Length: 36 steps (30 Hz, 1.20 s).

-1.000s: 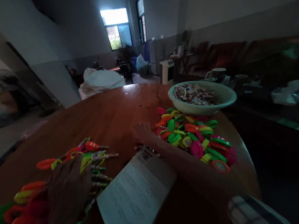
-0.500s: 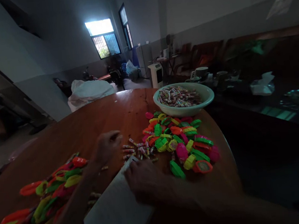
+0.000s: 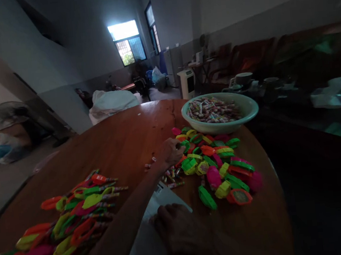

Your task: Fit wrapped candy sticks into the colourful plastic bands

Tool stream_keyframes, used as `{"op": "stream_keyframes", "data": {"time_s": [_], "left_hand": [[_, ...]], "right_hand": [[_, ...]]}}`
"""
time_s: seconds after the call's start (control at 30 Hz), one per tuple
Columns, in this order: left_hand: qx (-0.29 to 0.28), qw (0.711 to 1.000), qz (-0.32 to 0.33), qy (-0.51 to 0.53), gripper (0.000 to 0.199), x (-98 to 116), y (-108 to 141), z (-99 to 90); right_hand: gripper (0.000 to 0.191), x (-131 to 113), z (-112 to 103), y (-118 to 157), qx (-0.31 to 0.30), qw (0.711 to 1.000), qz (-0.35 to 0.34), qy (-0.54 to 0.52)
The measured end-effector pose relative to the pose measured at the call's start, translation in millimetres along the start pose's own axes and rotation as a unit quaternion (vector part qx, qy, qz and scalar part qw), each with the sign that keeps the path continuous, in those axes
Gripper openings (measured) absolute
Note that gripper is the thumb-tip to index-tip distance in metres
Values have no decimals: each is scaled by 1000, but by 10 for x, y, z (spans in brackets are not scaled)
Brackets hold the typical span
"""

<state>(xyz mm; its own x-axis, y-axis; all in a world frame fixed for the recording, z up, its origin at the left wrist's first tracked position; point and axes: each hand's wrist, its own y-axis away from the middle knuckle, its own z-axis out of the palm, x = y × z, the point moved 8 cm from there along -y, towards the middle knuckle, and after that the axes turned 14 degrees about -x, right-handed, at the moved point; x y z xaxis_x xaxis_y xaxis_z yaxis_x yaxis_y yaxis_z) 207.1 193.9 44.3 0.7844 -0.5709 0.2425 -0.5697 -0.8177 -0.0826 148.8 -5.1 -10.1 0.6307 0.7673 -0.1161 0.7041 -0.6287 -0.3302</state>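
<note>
My left hand (image 3: 172, 151) reaches across to the near-left edge of a pile of bright plastic toy watches (image 3: 214, 175). Its thumb and fingers are closed at a green toy watch (image 3: 186, 145). Small wrapped candy rolls (image 3: 173, 176) lie loose just below that hand. My right hand (image 3: 177, 226) is over a pale flat board or box (image 3: 168, 194), fingers curled in shadow; what they hold, if anything, is hidden. A dark slot or clip shows at the board's far end. My left forearm crosses over the board.
A pale green basin (image 3: 250, 113) full of wrapped candy rolls stands at the table's far right edge. To the left lie toy watches with candy rolls attached (image 3: 83, 201). The round wooden table (image 3: 134, 131) drops off at right. A white sack (image 3: 111, 101) is behind it.
My left hand has moved right, from beside the loose candy rolls to the toy watch pile. My right hand has drawn back along the board towards me. The view has turned slightly left.
</note>
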Motion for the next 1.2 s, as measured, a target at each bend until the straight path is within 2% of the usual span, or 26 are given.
{"op": "stream_keyframes", "data": {"time_s": [0.1,0.2,0.33,0.43,0.6,0.77,0.87,1.2], "left_hand": [[47,999,21,-2,17,-129,384,-253],[47,998,32,-40,13,-289,1016,-452],[-23,997,-26,-69,8,-548,1843,-448],[-52,994,-54,-80,8,-627,2189,-353],[-49,994,-40,-89,11,-543,2286,-298],[-34,994,-19,-100,14,-555,2303,-285],[-28,995,0,-94,17,-584,2322,-244],[55,998,11,-42,21,-679,2393,-123]], "right_hand": [[12,56,-17,69,44,999,16,22],[9,137,-1,95,46,998,37,29],[6,197,39,67,-12,999,45,-3],[10,226,10,7,-26,998,48,-25],[20,344,6,-185,-38,995,70,-61],[24,435,-5,-309,-2,990,89,-113],[25,425,5,-370,10,990,80,-114],[26,463,15,-513,10,988,28,-149]]}}
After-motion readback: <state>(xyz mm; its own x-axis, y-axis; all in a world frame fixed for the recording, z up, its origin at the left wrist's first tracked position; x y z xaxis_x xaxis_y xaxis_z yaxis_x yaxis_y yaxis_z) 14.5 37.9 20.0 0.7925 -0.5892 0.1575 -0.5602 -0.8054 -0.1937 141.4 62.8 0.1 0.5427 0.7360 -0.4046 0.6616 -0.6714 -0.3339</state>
